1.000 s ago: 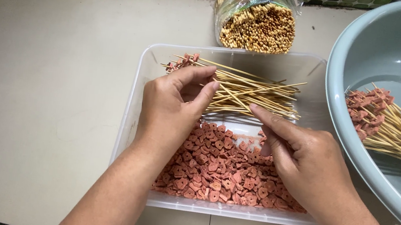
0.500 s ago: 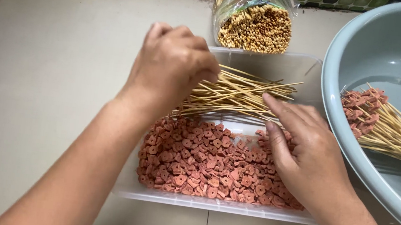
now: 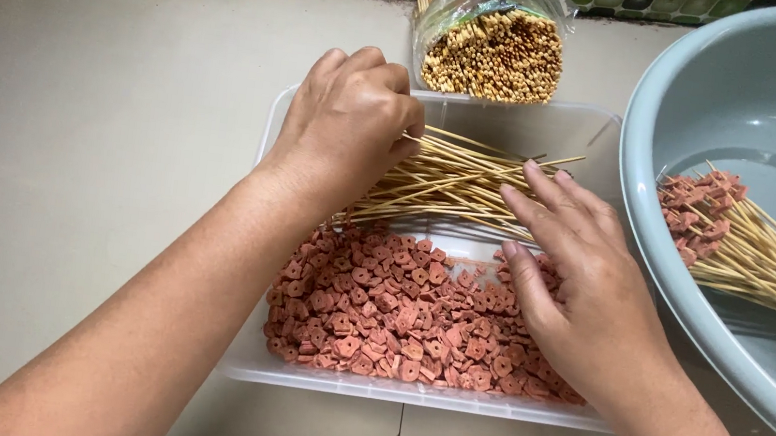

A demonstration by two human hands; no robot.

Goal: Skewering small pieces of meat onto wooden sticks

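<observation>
The loose pile of thin pale bamboo skewers [image 3: 455,182] lies across the upper half of the clear shallow plastic tray [image 3: 247,360], centre frame, above the bed of small reddish-pink sliced sausage pieces [image 3: 397,312] filling the tray's lower half. The left hand [image 3: 353,117] sits at the pile's left end, fingers curled closed around a skewer or a few; the exact count is hidden. The right hand [image 3: 576,278] rests open, fingers spread flat, fingertips touching the skewers and its heel over the sausage pieces, holding nothing. In my judgement a clean pick calls for drawing the skewer out along its length while the flat hand pins the rest. Compared with half a second earlier, the left hand has dropped lower onto the pile and the right has flattened. Upper centre stands a clear bag of upright skewers [image 3: 494,53]; at right, a grey-blue plastic basin [image 3: 643,198] holds loaded skewers [image 3: 700,210].
</observation>
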